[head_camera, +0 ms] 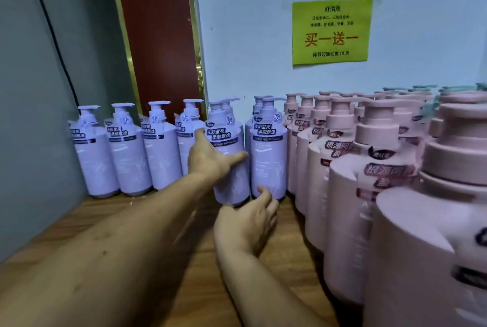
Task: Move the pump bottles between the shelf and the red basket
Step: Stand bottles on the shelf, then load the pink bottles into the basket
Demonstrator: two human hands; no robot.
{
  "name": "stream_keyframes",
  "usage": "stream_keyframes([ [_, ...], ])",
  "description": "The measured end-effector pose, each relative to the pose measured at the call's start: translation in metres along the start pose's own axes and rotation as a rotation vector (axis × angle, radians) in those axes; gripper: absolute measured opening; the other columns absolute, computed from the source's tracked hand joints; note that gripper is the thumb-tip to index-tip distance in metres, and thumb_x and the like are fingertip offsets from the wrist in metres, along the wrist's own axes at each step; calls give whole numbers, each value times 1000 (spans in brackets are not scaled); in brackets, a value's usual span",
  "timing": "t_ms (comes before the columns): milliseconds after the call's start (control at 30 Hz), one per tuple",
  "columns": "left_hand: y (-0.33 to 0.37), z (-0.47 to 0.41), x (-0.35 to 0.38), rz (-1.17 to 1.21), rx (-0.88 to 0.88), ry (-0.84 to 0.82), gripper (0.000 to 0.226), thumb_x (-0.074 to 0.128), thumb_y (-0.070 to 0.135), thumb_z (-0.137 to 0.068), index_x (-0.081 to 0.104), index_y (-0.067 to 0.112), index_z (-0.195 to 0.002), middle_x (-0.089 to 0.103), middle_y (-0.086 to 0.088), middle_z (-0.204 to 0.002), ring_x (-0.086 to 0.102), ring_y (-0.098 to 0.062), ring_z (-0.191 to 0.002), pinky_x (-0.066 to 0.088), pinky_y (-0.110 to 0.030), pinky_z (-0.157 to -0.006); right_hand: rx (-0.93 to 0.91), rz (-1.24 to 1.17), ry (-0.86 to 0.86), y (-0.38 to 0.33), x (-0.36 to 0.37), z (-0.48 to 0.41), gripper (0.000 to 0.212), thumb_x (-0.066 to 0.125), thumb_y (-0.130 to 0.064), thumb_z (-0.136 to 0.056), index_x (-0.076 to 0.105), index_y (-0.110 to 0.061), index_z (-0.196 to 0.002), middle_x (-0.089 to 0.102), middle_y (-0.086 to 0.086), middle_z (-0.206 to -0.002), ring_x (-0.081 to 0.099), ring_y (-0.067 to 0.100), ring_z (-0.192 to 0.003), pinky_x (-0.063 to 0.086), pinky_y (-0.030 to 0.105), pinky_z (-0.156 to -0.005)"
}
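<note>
head view, the only one: lilac pump bottles (pixel 129 152) stand in a row along the back edge of the wooden shelf (pixel 105 224). the left hand (pixel 210 162) holds one lilac bottle (pixel 232 171) at mid-body, thumb up its left side and fingers laid across the front. the right hand (pixel 247 224) is loose and half spread, holding nothing, its fingertips (pixel 261 190) just before the foot of the neighbour bottle (pixel 268 158). the red basket is not in view.

these bottles look full, so probably hefty, with stiff, smooth plastic walls that could slip. the body suits a wrap grip, with the pump neck as a second hold.

pink bottles (pixel 340 168) crowd the right edge from front to back, touching one another, and a grey side wall (pixel 39 115) closes the left edge. a pull should run straight towards the front edge, over the bare board.
</note>
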State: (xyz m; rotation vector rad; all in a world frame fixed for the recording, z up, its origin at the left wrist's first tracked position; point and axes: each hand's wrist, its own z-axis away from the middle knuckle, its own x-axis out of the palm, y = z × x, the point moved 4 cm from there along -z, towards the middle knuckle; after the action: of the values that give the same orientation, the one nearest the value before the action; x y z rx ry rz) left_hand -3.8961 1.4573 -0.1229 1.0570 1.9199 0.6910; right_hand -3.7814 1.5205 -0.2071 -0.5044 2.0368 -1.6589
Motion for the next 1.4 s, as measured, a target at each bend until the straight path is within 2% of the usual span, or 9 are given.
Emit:
stream_keyframes([
  [167, -14, 21, -53, -111, 57, 58, 84, 90, 49, -51, 41, 23, -113, 68, -6, -117, 64, -31, -108, 42, -30, -77, 16, -39, 4, 4, -2, -3, 78, 71, -10, -76, 43, -12, -149, 42, 15, -150, 42, 41, -133, 28, 41, -116],
  [300, -24, 49, -102, -102, 59, 123, 85, 79, 60, -39, 38, 32, -109, 67, 1, -113, 65, -29, -105, 47, -32, -80, 37, -52, 15, 6, -2, -4, 84, 77, -11, -76, 40, -11, -151, 40, 16, -151, 41, 41, -134, 29, 40, -116],
  [433, -36, 80, -132, -31, 49, 289, 92, 76, 65, -41, 41, 29, -118, 66, 3, -105, 65, -29, -100, 47, -34, -79, 64, -12, 18, 3, -1, -12, 90, 79, -16, -77, 35, -14, -155, 36, 14, -152, 39, 39, -136, 25, 36, -115],
  [533, -44, 94, -138, 55, 18, 389, 99, 81, 61, -47, 38, 28, -129, 66, -3, -119, 63, -31, -109, 50, -42, -90, 94, 5, 89, -2, -4, -34, 88, 81, -26, -80, 35, -15, -154, 38, 13, -152, 37, 35, -139, 26, 37, -115],
  [700, -44, 87, -127, 84, 48, 351, 111, 84, 53, -54, 31, 27, -147, 61, -4, -134, 57, -27, -121, 44, -36, -101, 75, 39, 144, -9, 9, -57, 96, 87, -30, -74, 33, -13, -152, 39, 14, -151, 37, 33, -139, 29, 40, -114],
  [967, -48, 86, -120, 83, 85, 323, 109, 79, 61, -50, 36, 31, -145, 64, 2, -130, 60, -24, -117, 46, -32, -97, 149, 142, 151, -22, 18, -84, 120, 95, -37, -66, 22, -21, -159, 39, 17, -149, 39, 34, -138, 26, 45, -116],
  [1133, -52, 85, -122, 113, 62, 337, 106, 77, 63, -48, 38, 30, -141, 65, 3, -127, 62, -23, -114, 49, -34, -97, 97, 238, 213, -22, 19, -87, 79, 83, -27, -82, 39, -13, -146, 43, 17, -145, 44, 34, -133, 33, 42, -110],
  [1267, -51, 85, -122, 106, 75, 333, 106, 79, 61, -49, 38, 30, -142, 65, 1, -128, 61, -24, -115, 50, -37, -99, 3, 260, 199, -15, 20, -78, 79, 88, -43, -76, 47, -11, -135, 45, 18, -140, 46, 37, -131, 35, 44, -108],
  [1400, -50, 85, -122, 107, 82, 332, 113, 77, 62, -49, 33, 29, -147, 64, 0, -131, 60, -24, -117, 47, -34, -99, -92, 267, 176, -11, 9, -60, 87, 89, -50, -71, 48, -13, -139, 48, 17, -138, 47, 37, -132, 35, 44, -110],
])
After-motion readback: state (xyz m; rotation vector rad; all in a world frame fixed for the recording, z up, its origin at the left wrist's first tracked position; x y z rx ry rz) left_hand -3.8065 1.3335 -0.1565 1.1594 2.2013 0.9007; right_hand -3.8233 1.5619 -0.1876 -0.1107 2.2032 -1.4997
